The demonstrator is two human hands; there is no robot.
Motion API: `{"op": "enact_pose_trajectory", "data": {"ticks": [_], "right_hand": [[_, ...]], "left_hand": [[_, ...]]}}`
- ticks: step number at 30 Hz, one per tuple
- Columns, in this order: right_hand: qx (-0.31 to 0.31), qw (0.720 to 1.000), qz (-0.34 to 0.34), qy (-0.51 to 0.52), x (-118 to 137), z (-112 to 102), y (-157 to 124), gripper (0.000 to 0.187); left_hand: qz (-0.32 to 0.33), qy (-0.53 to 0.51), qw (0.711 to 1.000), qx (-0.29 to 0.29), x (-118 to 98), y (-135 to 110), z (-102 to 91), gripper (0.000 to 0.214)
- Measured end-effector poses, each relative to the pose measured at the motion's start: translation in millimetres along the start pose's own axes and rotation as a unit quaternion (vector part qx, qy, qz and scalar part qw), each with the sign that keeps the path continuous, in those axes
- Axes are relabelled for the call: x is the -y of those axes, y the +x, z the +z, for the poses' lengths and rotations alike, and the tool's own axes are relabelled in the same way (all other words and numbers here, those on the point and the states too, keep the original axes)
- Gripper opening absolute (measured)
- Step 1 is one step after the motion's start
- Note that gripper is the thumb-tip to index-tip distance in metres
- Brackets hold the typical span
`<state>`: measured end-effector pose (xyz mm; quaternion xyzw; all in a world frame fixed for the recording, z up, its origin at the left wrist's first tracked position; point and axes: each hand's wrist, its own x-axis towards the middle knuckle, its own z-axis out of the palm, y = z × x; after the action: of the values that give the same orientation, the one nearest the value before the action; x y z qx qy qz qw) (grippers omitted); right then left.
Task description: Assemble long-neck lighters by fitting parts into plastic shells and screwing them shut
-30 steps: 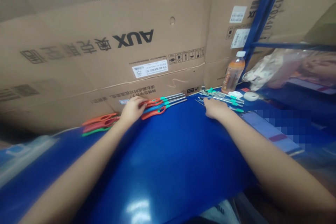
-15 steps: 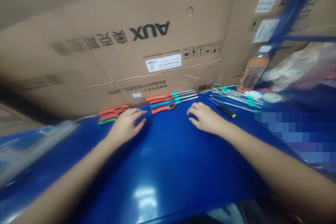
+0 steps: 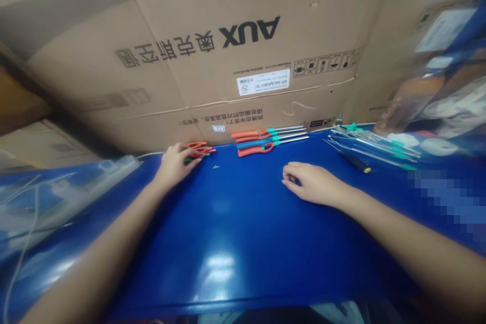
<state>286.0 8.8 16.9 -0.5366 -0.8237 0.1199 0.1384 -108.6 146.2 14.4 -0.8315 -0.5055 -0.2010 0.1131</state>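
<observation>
My left hand (image 3: 175, 163) is at the back left of the blue table. Its fingers and thumb close around a bunch of red, orange and green lighter handles (image 3: 203, 149), partly hidden behind the fingers. My right hand (image 3: 313, 182) rests over the table at right of centre, fingers curled into a loose fist with nothing visible in it. Between the hands, further back, several long-nosed lighters (image 3: 254, 142) lie side by side, with orange and blue handles and metal tubes pointing right. A tiny pale piece (image 3: 216, 166) lies just right of my left hand.
A large cardboard box (image 3: 170, 86) stands along the table's (image 3: 228, 223) back. At right lie loose metal tubes (image 3: 379, 144) with teal collars, a black screwdriver (image 3: 355, 161), a bottle (image 3: 410, 98) and a white roll (image 3: 439, 147). Clear plastic bags (image 3: 94, 182) lie at left.
My left hand has moved left onto the lighter handles and closed on them. My right hand has drawn back towards me, fingers curling further. The view has shifted left.
</observation>
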Motion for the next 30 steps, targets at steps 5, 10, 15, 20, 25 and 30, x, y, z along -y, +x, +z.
{"op": "enact_pose_trajectory", "data": {"ticks": [5,10,15,20,25,30], "right_hand": [[0.005,1.000,-0.008,-0.006,3.1,-2.1,-1.5,0.011],[-0.010,1.000,-0.010,-0.009,6.9,-6.2,-4.5,0.011],[-0.124,0.987,-0.099,0.011,20.4,-7.0,-10.8,0.018],[-0.103,0.971,-0.215,-0.001,40.3,-3.8,-18.7,0.027],[0.010,0.970,-0.243,0.007,48.1,2.6,-19.6,0.018],[0.077,0.976,-0.203,-0.002,41.9,2.7,-16.4,0.017]], "left_hand": [[0.019,-0.010,1.000,-0.023,-6.2,2.5,-0.4,0.019],[0.032,-0.033,0.996,-0.077,-13.7,0.6,-18.7,0.019],[0.094,-0.077,0.990,-0.076,-63.4,-14.9,-38.6,0.015],[0.200,-0.218,0.954,0.046,-134.3,-46.3,-39.6,0.011],[0.217,-0.333,0.909,0.121,-165.4,-69.7,-20.8,0.011],[0.211,-0.355,0.904,0.113,-164.4,-70.3,-10.1,0.017]]}}
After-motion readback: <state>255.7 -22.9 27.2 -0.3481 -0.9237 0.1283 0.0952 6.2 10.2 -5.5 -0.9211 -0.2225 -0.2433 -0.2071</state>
